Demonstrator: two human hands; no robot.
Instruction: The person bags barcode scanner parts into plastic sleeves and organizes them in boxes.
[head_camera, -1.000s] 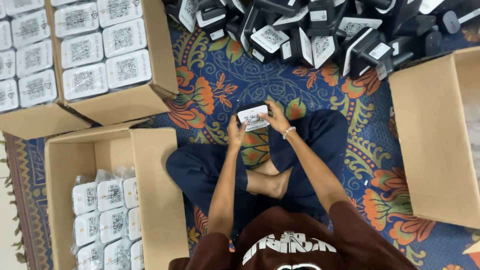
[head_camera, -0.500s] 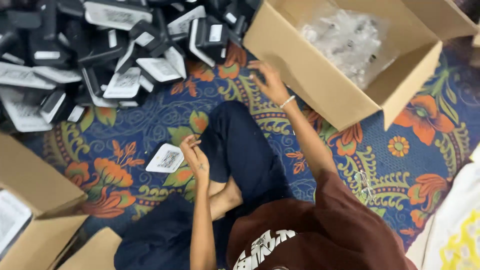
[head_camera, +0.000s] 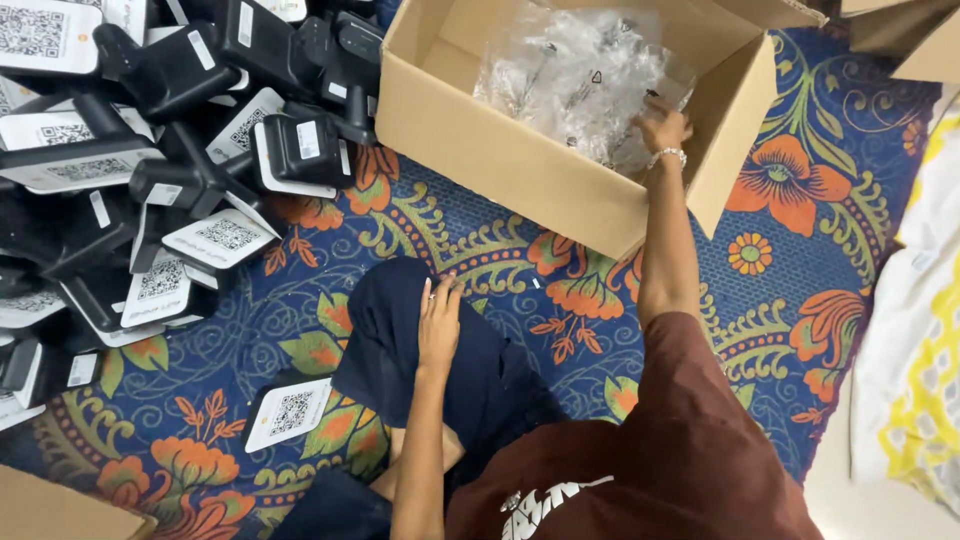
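Cardboard, brown and open-topped, forms the large box (head_camera: 520, 160) in the upper middle of the frame, and inside it lies a heap of clear crinkled plastic bags (head_camera: 585, 80). The right hand (head_camera: 662, 128) reaches over the box's near wall, fingers loosely spread and resting on the bags; I cannot tell whether it has gripped one. The left hand (head_camera: 440, 320) lies flat and empty, fingers relaxed, on the dark blue trouser knee (head_camera: 400, 330). Just left of that knee, on the blue floral carpet (head_camera: 480, 250), sits one black stand with a white coded card (head_camera: 285, 412), unbagged. A big pile of similar black stands (head_camera: 170, 150) fills the upper left, none in bags, so judging by that most of the work remains. A second cardboard corner (head_camera: 60, 510) shows at lower left.
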